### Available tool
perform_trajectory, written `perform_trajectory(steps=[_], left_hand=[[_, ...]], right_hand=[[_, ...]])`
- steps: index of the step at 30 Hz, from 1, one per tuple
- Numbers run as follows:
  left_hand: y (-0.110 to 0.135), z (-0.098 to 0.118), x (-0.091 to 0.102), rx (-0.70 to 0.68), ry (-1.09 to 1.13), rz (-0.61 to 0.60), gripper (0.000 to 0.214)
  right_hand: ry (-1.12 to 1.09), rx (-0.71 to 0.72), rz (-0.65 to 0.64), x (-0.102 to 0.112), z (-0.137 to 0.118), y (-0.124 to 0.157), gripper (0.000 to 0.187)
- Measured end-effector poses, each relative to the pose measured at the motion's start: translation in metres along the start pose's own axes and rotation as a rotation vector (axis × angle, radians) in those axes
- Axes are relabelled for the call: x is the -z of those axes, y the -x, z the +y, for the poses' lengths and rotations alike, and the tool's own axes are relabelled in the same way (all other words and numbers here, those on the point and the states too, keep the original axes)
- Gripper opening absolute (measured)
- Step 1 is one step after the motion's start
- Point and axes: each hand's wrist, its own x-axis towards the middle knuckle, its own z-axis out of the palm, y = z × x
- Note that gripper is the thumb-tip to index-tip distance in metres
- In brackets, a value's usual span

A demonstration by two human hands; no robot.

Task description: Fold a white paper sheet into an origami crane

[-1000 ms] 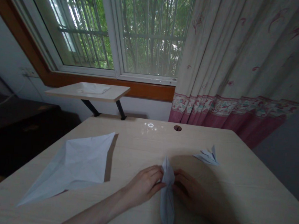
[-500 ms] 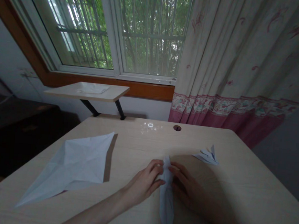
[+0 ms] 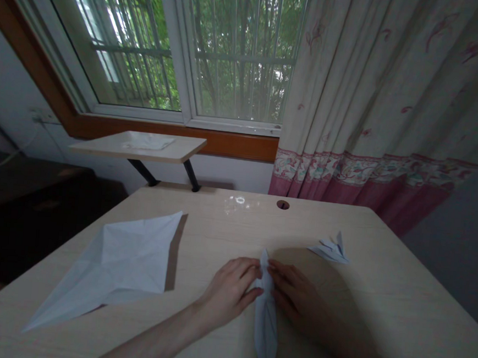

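A long, narrow piece of folded white paper (image 3: 266, 324) lies on the desk in front of me, its pointed tip facing the window. My left hand (image 3: 230, 286) grips the paper's left edge near that tip, thumb lower down and fingers above. On the opposite edge, my right hand (image 3: 296, 294) has its fingers bent and pressed against the paper; its thumb is mostly hidden in shadow. A small folded paper figure (image 3: 331, 250) with pointed ends rests beyond my right hand. To the left lies a larger creased sheet of white paper (image 3: 133, 259), partly opened out.
The light wooden desk (image 3: 210, 226) has a round cable hole (image 3: 283, 204) near its back edge. A raised shelf (image 3: 175, 149) at the back left carries a crumpled white, thin-looking item (image 3: 148, 141). A barred window and a floral curtain (image 3: 353, 99) stand behind.
The paper's far end, split into small points before, now shows a single point. The fingers of both hands have shifted slightly around it. The other papers have stayed put.
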Motion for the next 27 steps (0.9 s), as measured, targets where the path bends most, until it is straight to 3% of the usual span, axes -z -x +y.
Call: perform_trajectory(steps=[10, 27], left_hand=[[0.001, 0.001, 0.001, -0.068, -0.155, -0.010, 0.035], [0.005, 0.000, -0.012, -0.092, -0.274, -0.021, 0.033]], right_hand=[[0.102, 0.012, -0.002, -0.010, 0.006, 0.005, 0.050], [0.187, 0.006, -0.047, -0.014, 0.003, 0.004, 0.053]])
